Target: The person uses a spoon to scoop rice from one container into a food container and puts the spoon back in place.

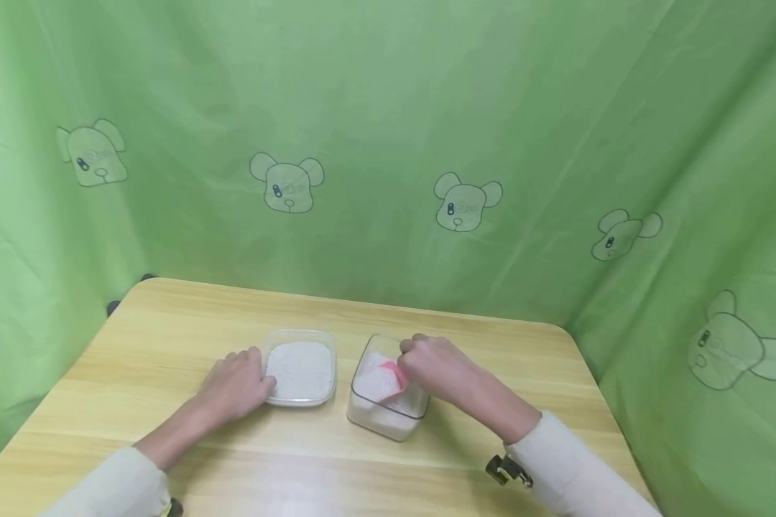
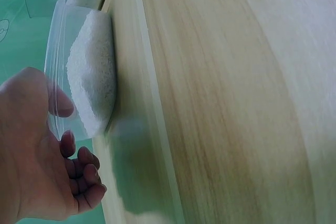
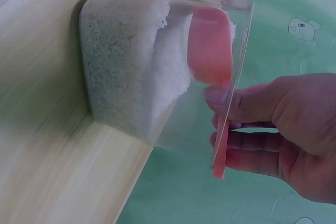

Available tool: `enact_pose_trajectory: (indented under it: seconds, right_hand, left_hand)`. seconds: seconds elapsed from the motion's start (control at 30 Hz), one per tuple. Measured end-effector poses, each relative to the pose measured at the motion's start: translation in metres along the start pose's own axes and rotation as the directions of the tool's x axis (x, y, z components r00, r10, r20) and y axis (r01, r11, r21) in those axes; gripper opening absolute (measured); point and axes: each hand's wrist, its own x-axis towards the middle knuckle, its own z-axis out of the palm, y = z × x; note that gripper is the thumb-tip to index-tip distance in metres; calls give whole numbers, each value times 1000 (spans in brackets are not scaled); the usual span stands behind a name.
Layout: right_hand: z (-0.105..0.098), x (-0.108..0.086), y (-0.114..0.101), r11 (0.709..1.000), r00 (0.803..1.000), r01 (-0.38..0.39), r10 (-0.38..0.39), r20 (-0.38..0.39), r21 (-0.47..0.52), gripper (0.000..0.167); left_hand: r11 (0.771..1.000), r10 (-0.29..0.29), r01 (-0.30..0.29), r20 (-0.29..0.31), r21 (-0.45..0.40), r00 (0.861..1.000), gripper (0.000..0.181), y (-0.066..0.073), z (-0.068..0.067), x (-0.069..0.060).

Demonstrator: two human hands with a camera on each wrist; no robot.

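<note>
A clear plastic container (image 1: 300, 402) of white rice stands on the table, and my left hand (image 1: 236, 380) holds its left side, with the thumb at the wall in the left wrist view. To its right is a taller clear box (image 1: 381, 425), also holding rice (image 3: 118, 51). My right hand (image 1: 435, 365) is at the right side of this box and pinches the handle of a pink scoop (image 3: 210, 45). The scoop's bowl is inside the box, above and against the rice; how much it carries is hard to tell.
Both containers rest on a light wood-grain table (image 1: 187, 316). A green curtain (image 1: 375, 251) printed with bear heads hangs behind the table and along both sides. A small gap separates the two containers.
</note>
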Motion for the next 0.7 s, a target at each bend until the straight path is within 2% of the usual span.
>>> enact_pose_trajectory:
  seconds: [0.23,0.7]
  right_hand:
    - [0,-4,4,992,998,-68,67,10,109,16]
    - [2,-13,20,955,996,-85,90,-4,285,10]
  left_hand:
    - [1000,-4,4,0,4,1000,29,1,1,-1]
    - [1000,0,0,-4,6,1000,28,1,2,-1]
